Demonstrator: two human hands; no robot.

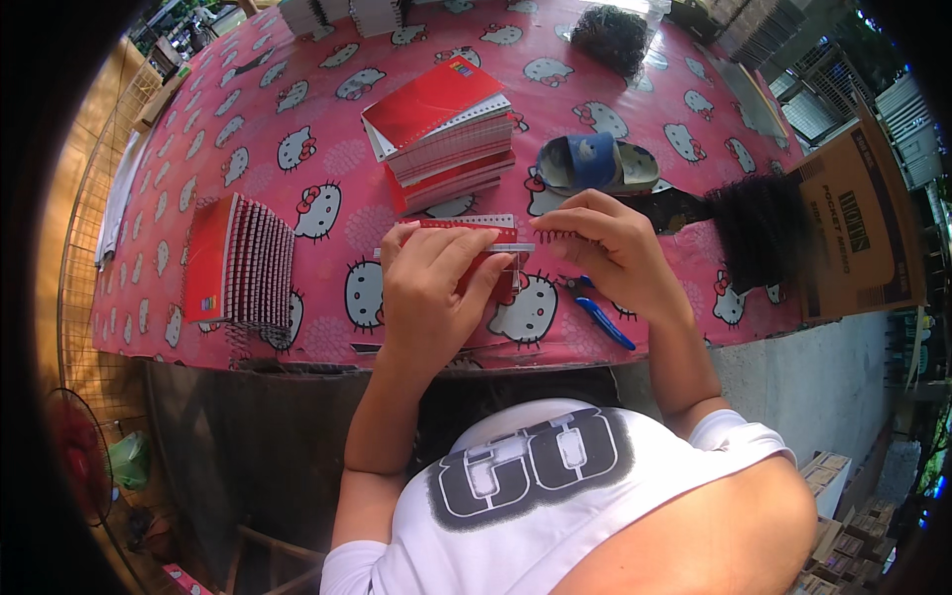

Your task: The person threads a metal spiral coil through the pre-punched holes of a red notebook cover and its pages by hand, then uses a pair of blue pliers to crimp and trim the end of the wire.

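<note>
My left hand (436, 283) is closed on a small red-covered notebook (486, 226) whose punched edge faces right and away from me. Between the fingertips of my right hand (605, 248) is a dark spiral binding coil (555, 236), its free end close to the notebook's holes. Whether the coil has entered a hole cannot be made out. Blue-handled pliers (602, 315) lie on the table just below my right hand. Beyond my hands rises a stack of red-covered punched notebooks (441, 109), not bound along their edges.
Bound red notebooks (213, 263) stand stacked at the left. A blue slide sandal (585, 164) lies beyond my right hand. Dark coils (759, 233) pile beside a cardboard box (858, 223) at the right; another coil heap (608, 42) sits far back. Pink patterned cloth (268, 129) covers the table.
</note>
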